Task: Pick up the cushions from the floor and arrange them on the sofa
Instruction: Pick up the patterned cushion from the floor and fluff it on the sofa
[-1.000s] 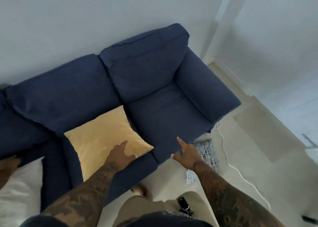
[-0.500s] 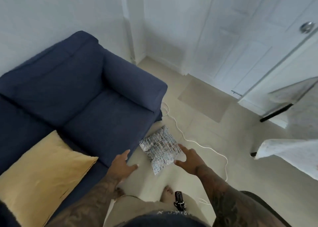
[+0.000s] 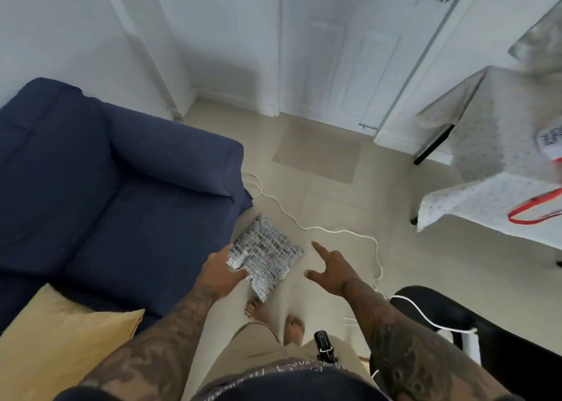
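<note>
A black-and-white patterned cushion (image 3: pixel 266 257) lies on the pale floor beside the front right corner of the dark blue sofa (image 3: pixel 121 206). My left hand (image 3: pixel 220 274) is at the cushion's near left corner, fingers spread, its thumb over the cushion's edge. My right hand (image 3: pixel 330 271) hovers just right of the cushion, open, index finger pointing forward, not touching it. A yellow cushion (image 3: pixel 57 333) rests on the sofa seat at the lower left.
A white cable (image 3: pixel 334 233) snakes over the floor behind and right of the cushion. My bare feet (image 3: pixel 273 317) stand just below it. A cloth-covered table (image 3: pixel 492 199) is at the right, a black chair (image 3: pixel 456 318) at the lower right, white doors (image 3: pixel 334 50) beyond.
My view has swung right, away from the sofa and toward the floor. Both hands have moved down to the patterned cushion, the left one from the yellow cushion to the patterned one's corner.
</note>
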